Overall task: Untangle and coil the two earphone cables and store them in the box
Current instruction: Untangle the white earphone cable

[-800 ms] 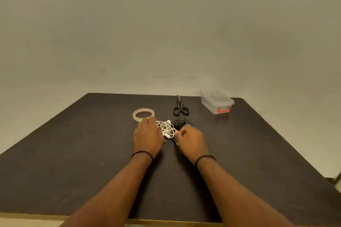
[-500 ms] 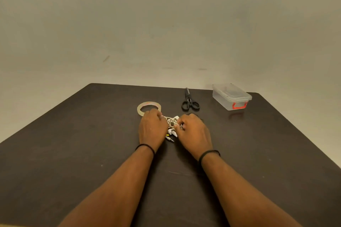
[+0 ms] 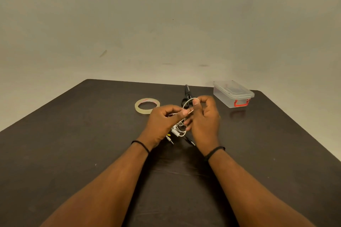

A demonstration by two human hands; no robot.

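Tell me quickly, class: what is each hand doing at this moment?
Left hand: fingers pinch the white earphone cable.
Right hand: fingers curled, thumb and forefinger pinching a loop of the same white cable.

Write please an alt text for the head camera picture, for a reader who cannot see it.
Over a dark table, the left hand and right hand pinch a white earphone cable out of a tangle, with a black cable trailing below. Behind lie a tape roll, scissors and a closed clear box with a red latch.
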